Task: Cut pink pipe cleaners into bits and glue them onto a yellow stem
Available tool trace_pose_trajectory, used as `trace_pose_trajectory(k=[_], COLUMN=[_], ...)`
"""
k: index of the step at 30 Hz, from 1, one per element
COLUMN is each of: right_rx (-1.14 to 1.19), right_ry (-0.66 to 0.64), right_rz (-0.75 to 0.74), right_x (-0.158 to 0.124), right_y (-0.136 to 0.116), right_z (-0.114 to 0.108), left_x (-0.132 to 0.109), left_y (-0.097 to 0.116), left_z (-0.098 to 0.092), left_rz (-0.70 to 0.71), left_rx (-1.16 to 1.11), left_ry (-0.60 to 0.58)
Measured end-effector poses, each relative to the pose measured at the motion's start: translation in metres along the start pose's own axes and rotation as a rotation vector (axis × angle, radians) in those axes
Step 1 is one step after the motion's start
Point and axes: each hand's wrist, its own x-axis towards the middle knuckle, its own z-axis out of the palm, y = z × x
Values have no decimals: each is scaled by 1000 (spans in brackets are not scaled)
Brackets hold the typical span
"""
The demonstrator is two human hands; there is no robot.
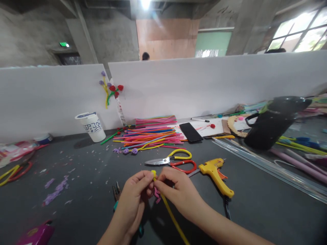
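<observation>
Both my hands meet low in the middle of the head view, over the dark table. Between finger and thumb, my left hand [139, 189] pinches the top end of a yellow pipe cleaner [171, 214]. My right hand [176, 187] has its fingers closed on the same pipe cleaner just beside, and its long stem trails down toward me. A pink strip [157, 195] shows under the fingers, partly hidden. Pliers [117, 192] with teal handles lie mostly behind my left hand. Scissors [171, 160] with yellow and red handles rest just beyond my hands.
A yellow glue gun [216, 175] lies to the right, near clear glue sticks [265, 168]. Behind are a heap of coloured pipe cleaners [153, 136], a phone [190, 132], a white cup [92, 127] and a black jug [277, 122]. A white partition [204, 88] closes the back.
</observation>
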Motion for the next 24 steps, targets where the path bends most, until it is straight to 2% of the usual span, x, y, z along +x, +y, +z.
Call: trace_pose_trajectory(k=[5,9,13,15,19,24], right_rx=[71,43,-122,-134,67,384], right_ry=[-35,-12,30,39,75,-161], right_rz=[25,27,-143,-205,-102,11], right_x=[-1,0,-1,-1,4,11], right_y=[-1,0,-1,-2,-2,6], right_z=[0,-1,-6,-10,-20,-25], left_x=[2,1,0,0,0,-3], left_y=[-2,-1,1,2,5,8], left_z=[-1,-1,-1,-2,-3,2], left_rz=[-74,-14,36,74,60,8], left_rx=[-144,-45,148,214,270,305], left_ry=[-75,-63,-18,-15,-51,-122])
